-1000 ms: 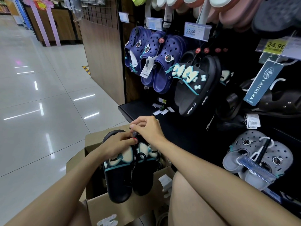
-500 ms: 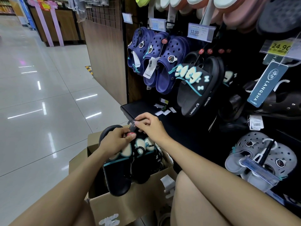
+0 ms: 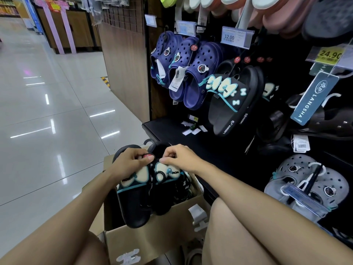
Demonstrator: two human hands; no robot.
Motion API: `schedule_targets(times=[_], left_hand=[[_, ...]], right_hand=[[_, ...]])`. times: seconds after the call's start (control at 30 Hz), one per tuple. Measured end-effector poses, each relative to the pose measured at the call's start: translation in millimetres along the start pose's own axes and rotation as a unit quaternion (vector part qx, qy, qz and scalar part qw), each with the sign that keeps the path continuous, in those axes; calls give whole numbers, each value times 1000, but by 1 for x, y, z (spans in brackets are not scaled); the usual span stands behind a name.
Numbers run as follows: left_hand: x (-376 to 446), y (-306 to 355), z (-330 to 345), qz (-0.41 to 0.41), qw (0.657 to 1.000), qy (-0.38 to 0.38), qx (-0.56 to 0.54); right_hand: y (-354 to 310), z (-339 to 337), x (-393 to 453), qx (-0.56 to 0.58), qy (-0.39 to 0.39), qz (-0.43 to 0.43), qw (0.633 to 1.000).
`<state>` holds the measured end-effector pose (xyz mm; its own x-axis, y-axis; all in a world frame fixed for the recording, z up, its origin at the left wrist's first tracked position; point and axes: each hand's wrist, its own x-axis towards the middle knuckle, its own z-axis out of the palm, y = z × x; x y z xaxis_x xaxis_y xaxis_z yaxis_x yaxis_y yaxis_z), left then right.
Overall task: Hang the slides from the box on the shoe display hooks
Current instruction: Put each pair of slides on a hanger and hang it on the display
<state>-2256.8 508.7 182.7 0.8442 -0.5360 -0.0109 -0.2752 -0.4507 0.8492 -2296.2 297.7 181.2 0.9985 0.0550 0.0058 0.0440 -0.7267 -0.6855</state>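
Note:
A pair of black slides [image 3: 133, 205] with cream bows and teal trim is held upright over the open cardboard box [image 3: 152, 240]. My left hand [image 3: 129, 161] grips the top of the left slide, and my right hand [image 3: 181, 157] pinches the top of the right slide. A black plastic hanger hook [image 3: 150, 143] sticks up between my hands. More dark slides lie inside the box behind the pair. Matching black slides [image 3: 235, 100] hang from a display hook [image 3: 237, 61] on the rack, above and to the right.
Navy clogs [image 3: 183, 67] hang left of the black slides. Grey clogs [image 3: 305, 184] hang low on the right. Price tags [image 3: 236, 38] jut out above the rows. A black shelf base [image 3: 172, 131] lies behind the box. Shiny tiled floor [image 3: 47, 121] stretches to the left.
Both hands have lifted the pair of slides a little higher out of the box, and the hanger hook now shows between them.

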Motion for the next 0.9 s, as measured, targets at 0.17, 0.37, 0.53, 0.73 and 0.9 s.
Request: schedule_targets(times=[0.17,0.37,0.53,0.73,0.9], left_hand=[[2,-10,-6,10,999,38,-3],[-1,-12,-5,31,997,25,60],[0,-14,-2,40,989,17,144],[1,-15,-1,39,982,61,175],[2,-15,-4,30,979,99,176]], right_hand=[[0,-2,1,31,59,34,997],[3,-5,-1,34,80,58,995],[-8,-3,-2,59,91,51,993],[-15,3,-1,33,77,38,996],[-16,5,-3,11,56,30,998]])
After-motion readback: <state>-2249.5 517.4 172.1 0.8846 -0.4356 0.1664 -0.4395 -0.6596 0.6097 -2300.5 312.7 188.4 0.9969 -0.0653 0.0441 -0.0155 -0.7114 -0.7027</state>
